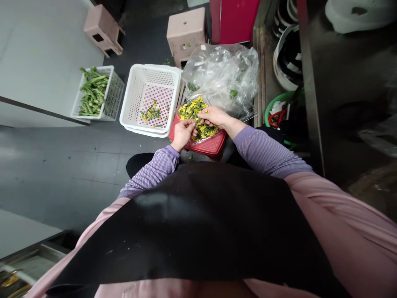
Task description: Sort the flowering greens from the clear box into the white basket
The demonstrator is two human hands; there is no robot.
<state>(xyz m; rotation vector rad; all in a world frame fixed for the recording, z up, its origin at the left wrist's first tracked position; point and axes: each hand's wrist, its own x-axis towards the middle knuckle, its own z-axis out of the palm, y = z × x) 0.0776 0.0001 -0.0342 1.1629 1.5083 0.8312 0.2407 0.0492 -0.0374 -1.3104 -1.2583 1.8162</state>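
On a red stool (208, 147) in front of me lies a clear plastic tray (194, 143) full of small green pieces with yellow blossoms (192, 109). My left hand (183, 133) is at the tray's near left side, thumb and fingertips pinched together. From the right, my right hand (216, 116) reaches over the tray, its fingers also closed in a pinch. The two sets of fingertips are close to each other above the blossoms. Whatever they hold is too small to make out. A white perforated basket (134, 93) left of the stool has a few blossomed pieces on its bottom.
A large clear plastic bag (221, 68) with some greens in it lies behind the tray. Green stalks (94, 92) fill another white basket (114, 93) at the left. Two pink stools (186, 31) stand farther back. A green tub (281, 97) is at the right.
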